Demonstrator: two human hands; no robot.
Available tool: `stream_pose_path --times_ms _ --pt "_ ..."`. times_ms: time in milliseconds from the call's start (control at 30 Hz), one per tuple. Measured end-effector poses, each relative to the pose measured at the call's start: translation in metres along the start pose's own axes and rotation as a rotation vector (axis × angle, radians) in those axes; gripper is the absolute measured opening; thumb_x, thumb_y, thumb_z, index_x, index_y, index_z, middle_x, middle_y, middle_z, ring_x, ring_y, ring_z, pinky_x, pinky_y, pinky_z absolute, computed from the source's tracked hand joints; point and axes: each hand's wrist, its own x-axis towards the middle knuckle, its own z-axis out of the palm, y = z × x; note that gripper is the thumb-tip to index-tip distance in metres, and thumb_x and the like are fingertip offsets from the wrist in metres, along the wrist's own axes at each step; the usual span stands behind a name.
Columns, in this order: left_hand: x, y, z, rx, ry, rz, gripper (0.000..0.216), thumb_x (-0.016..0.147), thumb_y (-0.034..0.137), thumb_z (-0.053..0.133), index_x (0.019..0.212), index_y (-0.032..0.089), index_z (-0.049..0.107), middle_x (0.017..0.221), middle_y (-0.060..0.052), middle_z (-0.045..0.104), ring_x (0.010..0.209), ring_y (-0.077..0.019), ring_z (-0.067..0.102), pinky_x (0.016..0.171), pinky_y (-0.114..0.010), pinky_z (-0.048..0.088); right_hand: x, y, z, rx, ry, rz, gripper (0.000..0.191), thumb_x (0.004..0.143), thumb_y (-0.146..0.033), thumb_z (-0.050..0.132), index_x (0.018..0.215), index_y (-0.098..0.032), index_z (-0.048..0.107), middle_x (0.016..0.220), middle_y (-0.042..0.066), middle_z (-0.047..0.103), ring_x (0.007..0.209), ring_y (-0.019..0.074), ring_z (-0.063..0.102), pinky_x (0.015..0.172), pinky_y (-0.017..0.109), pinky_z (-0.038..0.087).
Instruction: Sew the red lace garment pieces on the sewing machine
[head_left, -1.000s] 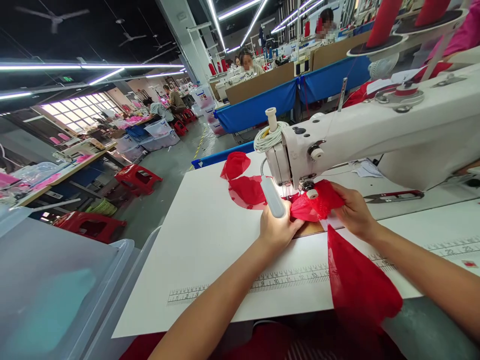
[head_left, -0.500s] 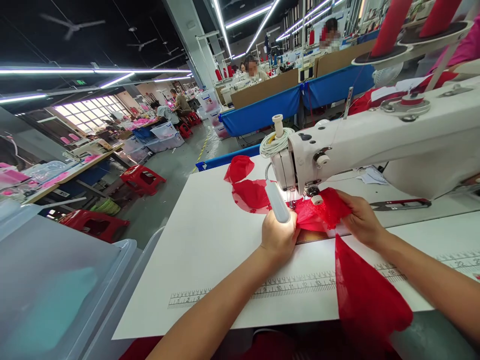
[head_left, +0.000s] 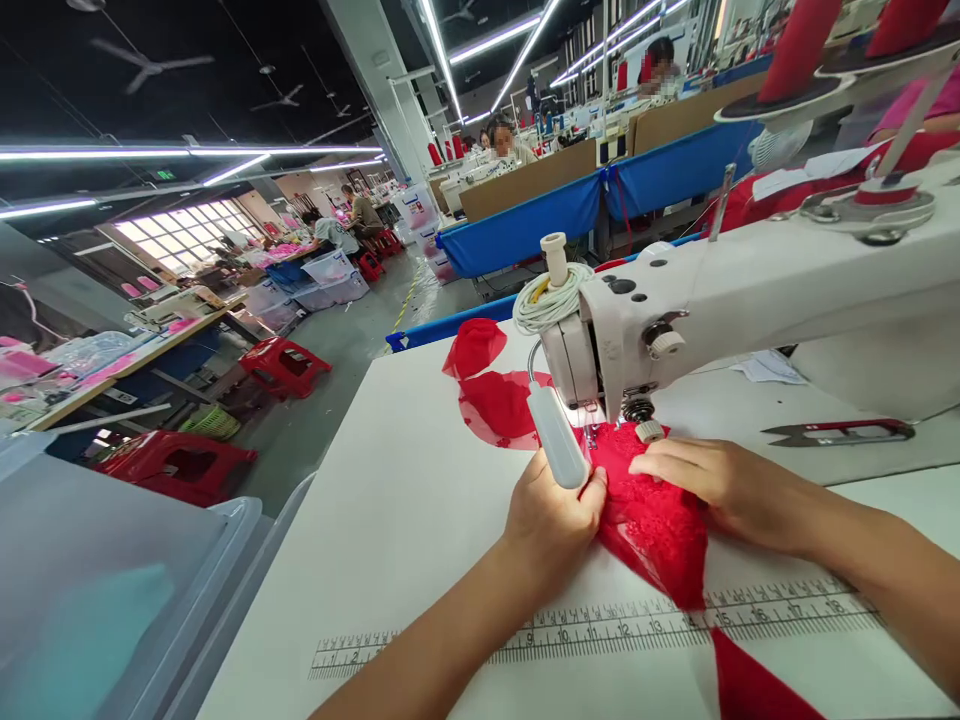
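Observation:
A piece of red lace fabric (head_left: 652, 530) lies under the needle area of the white sewing machine (head_left: 600, 340) and spreads toward me. My left hand (head_left: 555, 510) pinches its left edge, the thumb on top; a white lamp (head_left: 557, 437) hides part of the fingers. On the fabric's right side, my right hand (head_left: 712, 490) has its bent fingers on the lace close to the machine head, with the thumb out of sight. Behind the needle, sheer red pieces (head_left: 499, 408) trail to the left. Another red pointed piece (head_left: 750, 680) hangs at the table's front.
Thread snips (head_left: 840, 432) lie on the machine bed at right. A printed ruler (head_left: 592, 635) runs along the white table (head_left: 390, 500). Clear plastic bins (head_left: 225, 540) stand at left, red stools (head_left: 285, 365) beyond. Red thread cones (head_left: 799, 50) rise at upper right; other people work behind.
My right hand has moved from holding the fabric out at the right to lying over it near the needle. The lace now spreads flatter toward me, and the hanging piece sits lower.

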Motion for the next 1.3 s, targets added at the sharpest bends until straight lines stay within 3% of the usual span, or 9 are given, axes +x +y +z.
stream_pose_path --times_ms 133,233,333,500,667,833,1000,1300 --pt "-0.003 0.004 -0.001 0.010 -0.010 0.015 0.021 0.092 0.004 0.047 0.093 0.013 0.066 0.076 -0.006 0.065 0.075 -0.0185 0.063 0.068 -0.033 0.053 0.003 -0.003 0.001 -0.184 -0.026 -0.035 0.029 0.080 -0.001 0.038 0.083 -0.021 0.059 0.079 0.004 0.060 0.065 0.0177 0.051 0.055 0.029 0.038" --pt "-0.003 0.006 -0.002 -0.001 -0.062 0.034 0.018 0.091 0.003 0.050 0.098 0.009 0.066 0.077 -0.007 0.064 0.070 -0.0187 0.064 0.062 -0.031 0.054 0.005 -0.004 0.000 -0.276 -0.036 -0.048 0.026 0.077 0.000 0.036 0.074 -0.021 0.051 0.072 0.003 0.055 0.061 0.0178 0.045 0.051 0.030 0.029" --pt "-0.003 0.006 -0.005 0.023 -0.067 0.043 0.019 0.089 0.002 0.052 0.101 0.008 0.066 0.081 -0.010 0.066 0.069 -0.0197 0.063 0.055 -0.031 0.052 0.005 -0.004 0.001 -0.307 -0.022 -0.042 0.023 0.074 0.000 0.038 0.073 -0.022 0.047 0.071 0.002 0.052 0.061 0.0177 0.043 0.051 0.031 0.025" --pt "-0.010 0.004 -0.004 0.049 -0.037 0.042 0.027 0.086 0.002 0.054 0.110 0.010 0.065 0.096 -0.015 0.069 0.086 -0.0259 0.066 0.067 -0.039 0.056 0.001 -0.001 0.006 -0.308 0.011 -0.024 0.023 0.072 -0.001 0.038 0.074 -0.023 0.045 0.072 0.002 0.052 0.063 0.0182 0.041 0.052 0.031 0.023" --pt "-0.011 0.002 -0.007 -0.041 -0.140 -0.004 0.028 0.086 0.004 0.052 0.110 0.012 0.065 0.093 -0.013 0.069 0.086 -0.0253 0.065 0.065 -0.036 0.054 0.001 -0.002 0.006 -0.316 0.025 -0.020 0.023 0.072 -0.001 0.039 0.075 -0.023 0.045 0.072 0.002 0.052 0.062 0.0183 0.042 0.053 0.031 0.022" --pt "-0.002 0.001 -0.025 -0.198 -0.236 -0.023 0.039 0.086 0.026 0.046 0.115 0.007 0.064 0.100 -0.018 0.067 0.090 -0.0302 0.062 0.072 -0.044 0.054 0.002 -0.003 0.007 -0.322 0.023 -0.016 0.020 0.076 -0.004 0.038 0.075 -0.023 0.043 0.071 0.002 0.051 0.062 0.0181 0.041 0.052 0.031 0.022" --pt "-0.003 0.000 -0.028 -0.236 -0.178 -0.076 0.072 0.094 0.066 0.026 0.114 0.010 0.067 0.104 -0.017 0.068 0.097 -0.0310 0.060 0.087 -0.048 0.049 0.002 -0.003 0.007 -0.333 0.007 0.001 0.018 0.079 -0.006 0.041 0.074 -0.023 0.041 0.070 0.001 0.050 0.062 0.0171 0.041 0.052 0.031 0.022" --pt "0.000 -0.008 -0.021 -0.236 -0.168 -0.088 0.084 0.095 0.066 0.004 0.102 0.017 0.071 0.106 -0.013 0.070 0.095 -0.0271 0.060 0.096 -0.047 0.042 0.004 -0.003 0.008 -0.413 -0.011 0.024 0.019 0.082 -0.006 0.038 0.075 -0.023 0.042 0.069 0.002 0.050 0.064 0.0187 0.044 0.053 0.031 0.024"
